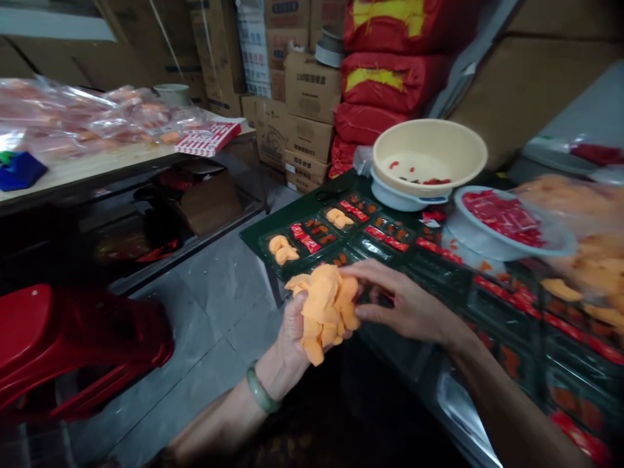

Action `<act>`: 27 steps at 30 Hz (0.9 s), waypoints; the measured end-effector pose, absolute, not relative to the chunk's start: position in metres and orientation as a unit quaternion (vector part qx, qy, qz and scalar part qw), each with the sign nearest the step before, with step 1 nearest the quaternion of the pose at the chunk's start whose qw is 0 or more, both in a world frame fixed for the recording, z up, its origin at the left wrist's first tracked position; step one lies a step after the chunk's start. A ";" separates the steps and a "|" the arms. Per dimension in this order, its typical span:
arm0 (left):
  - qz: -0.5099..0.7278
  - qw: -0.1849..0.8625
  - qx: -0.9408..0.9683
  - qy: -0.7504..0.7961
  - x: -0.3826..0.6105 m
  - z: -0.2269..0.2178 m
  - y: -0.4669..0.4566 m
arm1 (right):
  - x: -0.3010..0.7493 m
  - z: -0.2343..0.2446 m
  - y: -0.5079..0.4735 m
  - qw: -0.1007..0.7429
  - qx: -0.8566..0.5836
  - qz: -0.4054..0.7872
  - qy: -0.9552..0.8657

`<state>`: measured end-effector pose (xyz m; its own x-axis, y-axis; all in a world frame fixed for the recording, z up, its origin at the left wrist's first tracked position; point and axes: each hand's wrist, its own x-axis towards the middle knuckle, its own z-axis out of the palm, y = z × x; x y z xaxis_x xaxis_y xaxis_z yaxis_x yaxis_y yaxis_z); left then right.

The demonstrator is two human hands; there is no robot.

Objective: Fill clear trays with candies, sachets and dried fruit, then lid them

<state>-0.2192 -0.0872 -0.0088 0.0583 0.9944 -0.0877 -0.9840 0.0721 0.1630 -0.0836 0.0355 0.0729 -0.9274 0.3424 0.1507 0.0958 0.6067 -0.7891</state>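
Observation:
My left hand (292,331) cups a loose pile of flat orange slices (322,309) and wears a green bangle (262,390) on its wrist. My right hand (404,302) reaches across, with its fingers and thumb against the pile's right side. Whether they grip a piece is hidden. Just beyond lies a dark green compartment tray (253,239) holding orange slices (281,250), red sachets (302,237) and small dark-orange pieces. A cream basin (429,146) and a white bowl of red sachets (502,221) stand behind it. A plastic bag of orange slices (585,221) sits at the right.
A red plastic stool (73,344) stands on the grey tile floor (209,312) at the left. A wooden table (97,162) with plastic-wrapped packs is at the back left. Stacked cardboard boxes (312,110) and red sacks (390,84) fill the back.

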 end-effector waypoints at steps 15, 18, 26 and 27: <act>0.598 0.795 0.027 0.098 -0.190 -0.025 -0.055 | -0.018 0.082 0.078 0.321 -0.340 0.433 -0.771; 0.593 0.799 0.043 0.088 -0.192 -0.023 -0.055 | -0.049 0.068 0.125 0.276 -0.368 0.465 -0.756; 0.611 0.785 0.063 0.083 -0.193 -0.011 -0.056 | -0.133 0.019 0.172 0.085 -0.468 0.160 -0.865; 0.616 0.781 0.064 0.082 -0.195 -0.011 -0.055 | -0.132 0.021 0.164 0.106 -0.465 0.151 -0.866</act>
<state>-0.1947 -0.0555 -0.0113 0.2271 0.9726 -0.0499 -0.9517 0.2325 0.2003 -0.1316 0.1644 0.0214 -0.5442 0.8378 0.0429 0.7737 0.5210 -0.3604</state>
